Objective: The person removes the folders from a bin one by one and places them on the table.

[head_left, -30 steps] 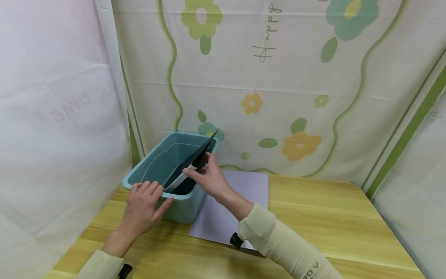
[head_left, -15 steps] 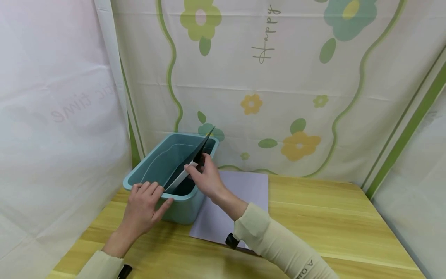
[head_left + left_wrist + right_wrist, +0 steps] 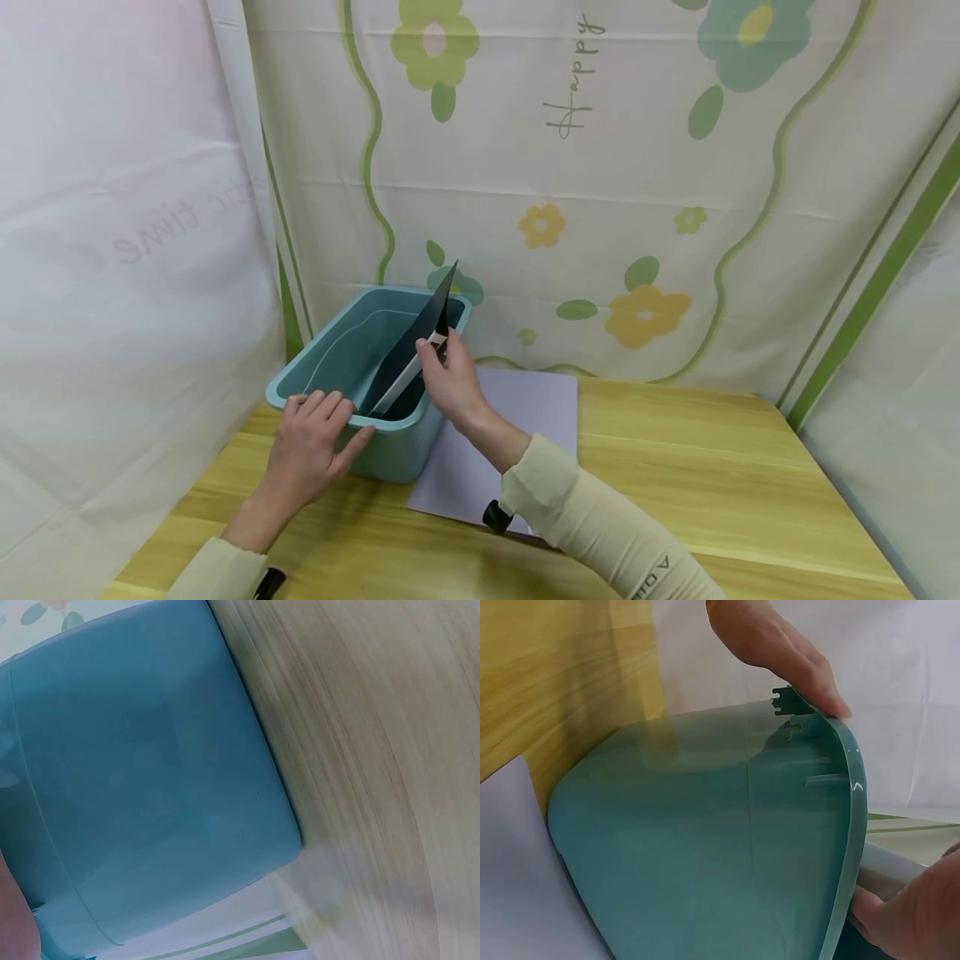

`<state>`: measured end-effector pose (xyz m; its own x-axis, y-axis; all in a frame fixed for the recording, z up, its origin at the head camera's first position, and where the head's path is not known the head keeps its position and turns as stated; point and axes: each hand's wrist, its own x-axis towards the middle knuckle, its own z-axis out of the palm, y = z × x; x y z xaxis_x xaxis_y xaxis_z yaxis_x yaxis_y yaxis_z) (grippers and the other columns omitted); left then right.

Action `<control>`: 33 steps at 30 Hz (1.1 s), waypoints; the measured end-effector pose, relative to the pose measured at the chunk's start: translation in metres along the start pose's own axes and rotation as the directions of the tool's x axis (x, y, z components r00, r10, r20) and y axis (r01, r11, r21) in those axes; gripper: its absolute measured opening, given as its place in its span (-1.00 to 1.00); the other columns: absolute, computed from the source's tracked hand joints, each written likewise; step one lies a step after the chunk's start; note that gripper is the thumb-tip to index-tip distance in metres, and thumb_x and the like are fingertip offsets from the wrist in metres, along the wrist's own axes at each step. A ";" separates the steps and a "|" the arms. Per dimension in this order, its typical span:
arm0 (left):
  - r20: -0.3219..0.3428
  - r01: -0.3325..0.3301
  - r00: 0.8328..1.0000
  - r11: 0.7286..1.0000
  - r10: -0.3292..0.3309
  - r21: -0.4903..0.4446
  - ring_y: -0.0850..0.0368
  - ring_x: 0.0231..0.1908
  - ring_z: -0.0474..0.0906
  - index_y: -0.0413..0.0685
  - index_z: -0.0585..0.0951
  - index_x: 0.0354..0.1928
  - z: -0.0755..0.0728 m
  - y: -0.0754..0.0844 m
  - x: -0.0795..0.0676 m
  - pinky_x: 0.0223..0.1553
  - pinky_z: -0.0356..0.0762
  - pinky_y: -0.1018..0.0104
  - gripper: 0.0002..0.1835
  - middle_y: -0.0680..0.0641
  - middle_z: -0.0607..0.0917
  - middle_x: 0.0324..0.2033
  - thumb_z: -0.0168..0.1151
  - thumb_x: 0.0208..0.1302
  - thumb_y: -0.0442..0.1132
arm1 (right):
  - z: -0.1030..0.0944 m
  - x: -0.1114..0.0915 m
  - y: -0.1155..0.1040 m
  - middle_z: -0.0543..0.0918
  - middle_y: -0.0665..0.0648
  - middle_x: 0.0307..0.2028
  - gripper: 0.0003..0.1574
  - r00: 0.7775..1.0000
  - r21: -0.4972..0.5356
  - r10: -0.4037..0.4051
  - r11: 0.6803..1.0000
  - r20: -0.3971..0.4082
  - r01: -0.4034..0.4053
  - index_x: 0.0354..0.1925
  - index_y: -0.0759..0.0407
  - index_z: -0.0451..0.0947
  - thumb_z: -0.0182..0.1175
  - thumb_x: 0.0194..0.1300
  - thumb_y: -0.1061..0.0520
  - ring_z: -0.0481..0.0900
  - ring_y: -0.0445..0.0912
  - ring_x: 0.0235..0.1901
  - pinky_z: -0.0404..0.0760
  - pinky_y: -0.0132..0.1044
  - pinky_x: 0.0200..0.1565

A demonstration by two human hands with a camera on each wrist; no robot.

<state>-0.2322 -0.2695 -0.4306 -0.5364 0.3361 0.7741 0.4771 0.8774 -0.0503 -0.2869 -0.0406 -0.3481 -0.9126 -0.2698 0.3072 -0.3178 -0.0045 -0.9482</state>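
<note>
A blue-green plastic bin (image 3: pixel 397 457) stands at the left of the wooden table. My left hand (image 3: pixel 309 446) grips its near rim, fingers over the edge and thumb along the outside. With my right hand (image 3: pixel 459 387) I pinch a thin, dark flat item (image 3: pixel 408 350) that has a white edge, like a book or folder. It slants inside the bin, its upper corner above the far rim and its lower end hidden by the near wall. In the right wrist view, my right fingers (image 3: pixel 866 907) are right at the bin's rim.
A lilac flat sheet or folder (image 3: pixel 538 408) lies on the table (image 3: pixel 675 467), right of the bin and partly under my right forearm. Behind the table hangs a flower-printed curtain (image 3: pixel 480 150). White fabric (image 3: pixel 127 275) hangs at the left side.
My right hand has shifted slightly right, and the dark item has turned more upright with it, its top corner higher and further left. The left hand stays on the rim.
</note>
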 end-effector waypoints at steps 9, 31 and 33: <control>0.005 0.005 1.000 1.000 -0.005 0.006 0.01 -0.36 0.35 -0.01 0.43 -0.39 0.001 0.000 -0.001 -0.18 0.30 -0.03 -0.41 0.04 0.40 -0.46 -0.19 0.53 0.33 | -0.001 0.003 0.002 0.47 0.31 0.26 -0.65 0.995 -0.029 -0.020 0.999 -0.099 0.017 0.16 0.29 0.37 -0.09 0.65 0.06 0.46 0.04 0.30 0.48 0.04 0.28; 0.021 0.012 1.000 1.000 -0.012 0.010 0.03 -0.36 0.33 0.00 0.44 -0.38 -0.002 0.003 0.000 -0.16 0.31 -0.03 -0.42 0.05 0.39 -0.46 -0.18 0.52 0.34 | -0.012 0.009 -0.005 0.67 0.37 -0.14 -0.81 0.951 0.040 -0.070 0.996 -0.300 0.086 -0.05 0.41 0.45 0.17 0.43 0.33 0.68 0.06 -0.18 0.66 -0.21 -0.12; 0.023 0.012 1.000 1.000 -0.013 0.014 0.03 -0.36 0.33 0.00 0.43 -0.38 -0.003 0.003 0.000 -0.16 0.31 -0.03 -0.41 0.05 0.39 -0.46 -0.18 0.52 0.34 | -0.015 0.010 -0.006 0.66 0.36 -0.15 -0.73 0.954 0.081 -0.051 0.994 -0.295 0.078 0.05 0.41 0.45 0.19 0.41 0.35 0.66 0.03 -0.23 0.67 -0.20 -0.17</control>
<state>-0.2288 -0.2677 -0.4289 -0.5582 0.3328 0.7600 0.4611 0.8860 -0.0494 -0.2976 -0.0287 -0.3381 -0.9306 0.0265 0.3651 -0.3658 -0.1038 -0.9249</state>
